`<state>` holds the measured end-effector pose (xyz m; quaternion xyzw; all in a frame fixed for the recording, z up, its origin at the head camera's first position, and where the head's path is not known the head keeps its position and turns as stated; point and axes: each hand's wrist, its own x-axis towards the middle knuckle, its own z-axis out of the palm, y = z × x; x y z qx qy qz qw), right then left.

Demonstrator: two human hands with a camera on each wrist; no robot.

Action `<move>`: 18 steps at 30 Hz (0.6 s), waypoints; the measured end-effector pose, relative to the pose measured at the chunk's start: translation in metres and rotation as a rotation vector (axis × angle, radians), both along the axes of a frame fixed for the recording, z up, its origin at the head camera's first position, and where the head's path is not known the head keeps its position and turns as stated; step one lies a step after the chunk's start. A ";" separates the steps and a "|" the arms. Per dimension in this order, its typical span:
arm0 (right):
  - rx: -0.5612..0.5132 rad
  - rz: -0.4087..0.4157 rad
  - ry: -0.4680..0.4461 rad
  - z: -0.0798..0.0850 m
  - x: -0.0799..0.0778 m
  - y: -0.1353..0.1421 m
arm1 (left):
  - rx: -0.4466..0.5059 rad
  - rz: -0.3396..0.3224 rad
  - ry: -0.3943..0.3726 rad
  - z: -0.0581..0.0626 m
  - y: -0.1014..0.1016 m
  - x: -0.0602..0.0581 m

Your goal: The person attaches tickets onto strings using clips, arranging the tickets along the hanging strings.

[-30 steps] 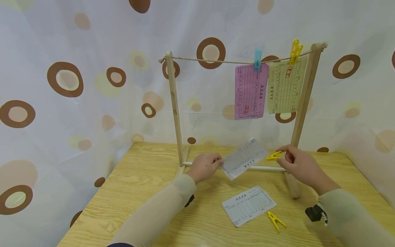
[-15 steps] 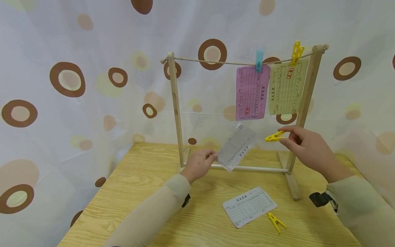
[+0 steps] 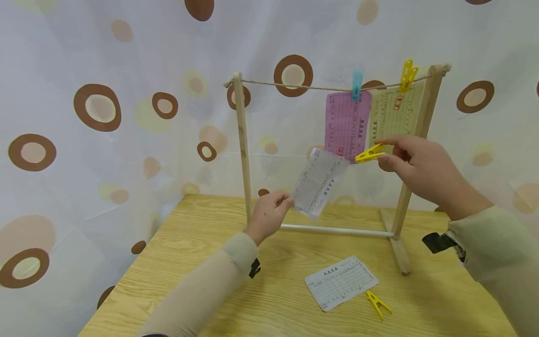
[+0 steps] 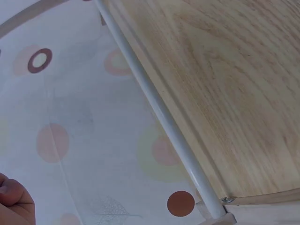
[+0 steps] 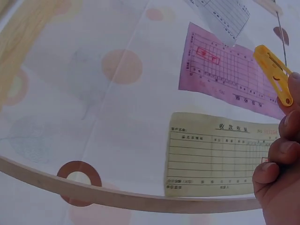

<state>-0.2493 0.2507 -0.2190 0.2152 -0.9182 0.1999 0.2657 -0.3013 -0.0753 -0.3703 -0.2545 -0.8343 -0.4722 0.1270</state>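
Note:
My left hand (image 3: pixel 269 214) pinches a white printed form (image 3: pixel 316 182) by its lower left corner, the sheet slanting up to the right above the table. In the left wrist view only a bit of that hand (image 4: pixel 15 202) shows at the lower left. My right hand (image 3: pixel 425 168) pinches a yellow clothespin (image 3: pixel 370 153) by its handle end, its nose pointing left. The clothespin overlaps the lower edge of the hanging pink form (image 3: pixel 347 121). A yellow-green form (image 3: pixel 393 110) hangs right of the pink one, partly behind my right hand.
A twine line (image 3: pixel 290 85) spans a wooden frame (image 3: pixel 242 145). A blue clothespin (image 3: pixel 357 85) and yellow clothespins (image 3: pixel 407 77) clip the hung forms. On the table (image 3: pixel 202 262) lie another white form (image 3: pixel 342 283) and a yellow clothespin (image 3: pixel 378 305). A white rod (image 3: pixel 332 229) joins the frame's base.
Both hands have risen, the right one more, bringing its clothespin up to the pink form. The white form in my left hand has moved up and tilted more upright.

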 end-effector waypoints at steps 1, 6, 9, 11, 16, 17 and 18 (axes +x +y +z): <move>0.006 0.003 0.012 0.004 0.000 -0.003 | 0.008 0.001 0.006 0.002 0.000 0.000; 0.069 0.027 0.102 0.030 0.000 -0.020 | 0.036 0.026 0.039 0.013 0.000 -0.004; 0.107 0.050 0.139 0.047 -0.002 -0.030 | 0.050 0.043 0.060 0.020 0.001 -0.007; 0.121 0.062 0.149 0.059 -0.003 -0.036 | 0.049 0.058 0.082 0.025 0.000 -0.009; 0.125 0.060 0.136 0.087 -0.010 -0.053 | 0.040 0.073 0.117 0.037 -0.001 -0.014; 0.129 0.058 0.126 0.093 -0.012 -0.056 | 0.041 0.070 0.118 0.039 -0.002 -0.016; 0.131 0.051 0.112 0.099 -0.013 -0.060 | 0.045 0.067 0.117 0.041 -0.002 -0.017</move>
